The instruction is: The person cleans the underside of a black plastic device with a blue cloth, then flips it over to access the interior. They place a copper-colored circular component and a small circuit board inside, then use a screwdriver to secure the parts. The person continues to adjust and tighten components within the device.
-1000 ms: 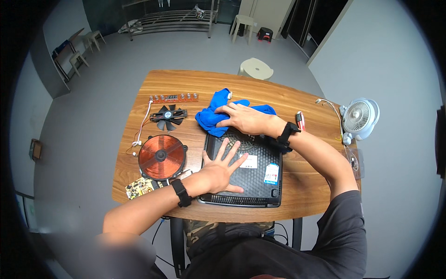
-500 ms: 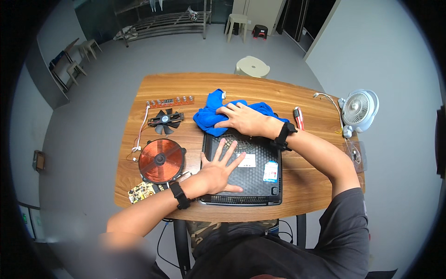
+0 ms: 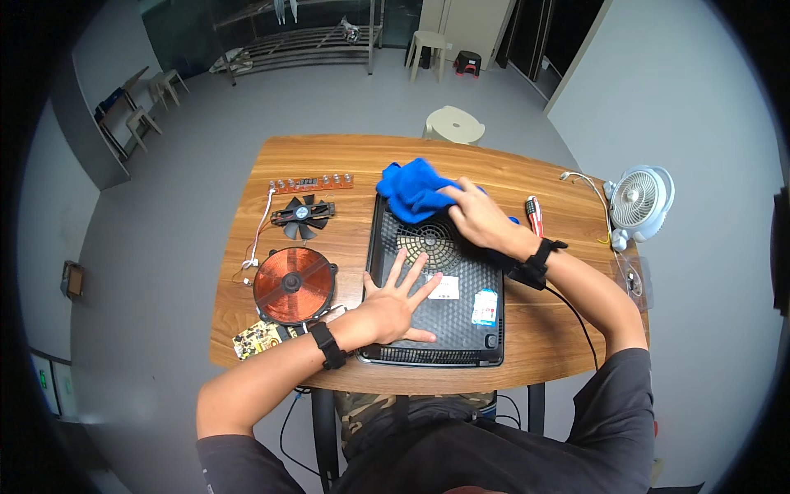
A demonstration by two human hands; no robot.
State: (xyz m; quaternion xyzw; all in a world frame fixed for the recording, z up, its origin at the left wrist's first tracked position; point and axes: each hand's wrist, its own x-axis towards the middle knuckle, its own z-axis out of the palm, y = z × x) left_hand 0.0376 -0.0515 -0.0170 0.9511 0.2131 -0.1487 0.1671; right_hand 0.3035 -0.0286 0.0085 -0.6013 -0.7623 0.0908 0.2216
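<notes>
A black flat appliance housing [image 3: 461, 309] lies underside up on the wooden table [image 3: 543, 337], with a round vent grille [image 3: 428, 241] near its far end. My left hand [image 3: 395, 305] lies flat on its near left part, fingers spread. My right hand [image 3: 477, 218] presses a blue cloth [image 3: 411, 189] against the housing's far edge, partly over the grille. Both wrists wear black bands.
Left of the housing lie a copper coil disc [image 3: 292, 284], a black fan [image 3: 302, 216], a strip board with knobs [image 3: 313, 183] and a small circuit board [image 3: 259, 337]. A red-handled screwdriver [image 3: 535, 216] and a white desk fan [image 3: 642, 198] sit at the right. A stool [image 3: 454, 125] stands behind the table.
My right hand has slid the blue cloth toward me, onto the housing's far edge and grille. My left hand stays flat on the housing.
</notes>
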